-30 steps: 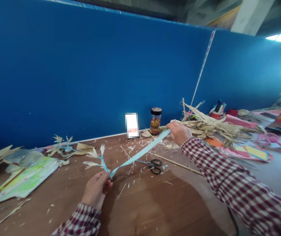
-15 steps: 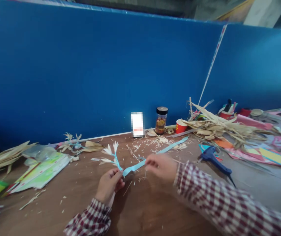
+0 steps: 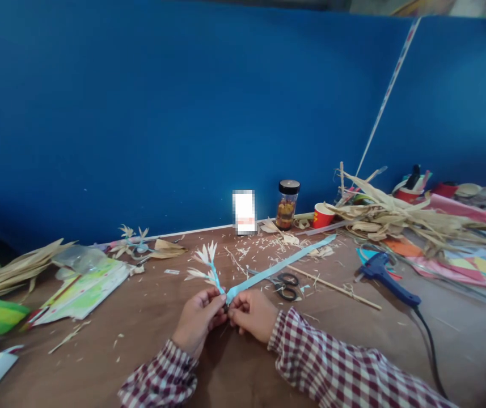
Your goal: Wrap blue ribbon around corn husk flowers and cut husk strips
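Note:
A handmade flower with pale, husk-like petals [image 3: 207, 253] rises on a stem wrapped in light blue [image 3: 217, 280]. My left hand [image 3: 198, 317] is closed around the lower stem, thumb uppermost. Beside it, my right hand [image 3: 254, 313] pinches at the near end of a light blue strip [image 3: 277, 269], where this meets the stem. The exact grip of those fingertips is partly hidden. From the fingers the strip runs away to the upper right across the table. Black-handled scissors [image 3: 286, 285] lie partly under it.
Right of my hands lie a thin stick [image 3: 338, 287] and a blue glue gun [image 3: 385, 277] with its cord. Farther back stand a lidded jar [image 3: 287, 205], a red cup [image 3: 322, 216] and a heap of dry husks [image 3: 389, 218]. At left are more husks [image 3: 30, 266] and a painted sheet [image 3: 83, 292].
My right hand has moved left and nearer, from partway along the strip to the stem beside my left hand. The scissors and stick are now uncovered. The whole view has shifted slightly.

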`<act>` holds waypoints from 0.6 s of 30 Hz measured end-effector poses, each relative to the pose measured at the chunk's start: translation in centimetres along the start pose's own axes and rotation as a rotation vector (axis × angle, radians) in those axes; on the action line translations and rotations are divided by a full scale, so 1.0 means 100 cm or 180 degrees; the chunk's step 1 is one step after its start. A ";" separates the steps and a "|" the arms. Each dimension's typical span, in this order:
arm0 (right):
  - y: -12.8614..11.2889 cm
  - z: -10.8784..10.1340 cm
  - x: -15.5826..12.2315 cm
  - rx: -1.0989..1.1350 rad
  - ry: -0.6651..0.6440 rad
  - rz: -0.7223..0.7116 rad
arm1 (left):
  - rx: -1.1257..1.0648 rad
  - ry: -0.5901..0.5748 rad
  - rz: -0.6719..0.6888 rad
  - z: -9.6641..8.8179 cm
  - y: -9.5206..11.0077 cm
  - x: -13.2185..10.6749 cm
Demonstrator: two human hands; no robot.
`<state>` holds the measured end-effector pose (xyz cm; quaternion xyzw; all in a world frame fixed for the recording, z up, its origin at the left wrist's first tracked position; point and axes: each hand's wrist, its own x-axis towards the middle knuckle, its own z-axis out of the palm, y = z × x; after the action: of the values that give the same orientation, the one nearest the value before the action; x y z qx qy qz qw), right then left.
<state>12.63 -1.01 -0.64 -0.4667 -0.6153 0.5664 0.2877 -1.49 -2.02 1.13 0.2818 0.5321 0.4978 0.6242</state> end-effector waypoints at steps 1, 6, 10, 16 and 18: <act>0.000 0.000 0.000 0.0059 0.0005 0.0029 | -0.0068 -0.0031 -0.0048 0.000 0.000 0.000; -0.001 0.001 -0.004 0.0162 0.0019 0.0101 | -0.0434 -0.0068 -0.0279 -0.003 0.003 0.002; -0.002 0.001 -0.005 0.0239 0.0017 0.0161 | -0.0702 -0.0060 -0.0357 -0.004 0.005 0.003; 0.000 0.008 -0.007 0.0201 0.0102 0.0202 | -0.0561 -0.0019 -0.0241 -0.007 0.003 0.005; 0.003 0.011 -0.007 0.0167 0.0170 0.0135 | -0.0485 0.0005 -0.0194 -0.008 0.001 0.006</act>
<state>11.99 -2.16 -1.04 -0.4870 -0.5823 0.5756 0.3041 -2.28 -1.54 0.73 0.2167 0.5015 0.5179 0.6582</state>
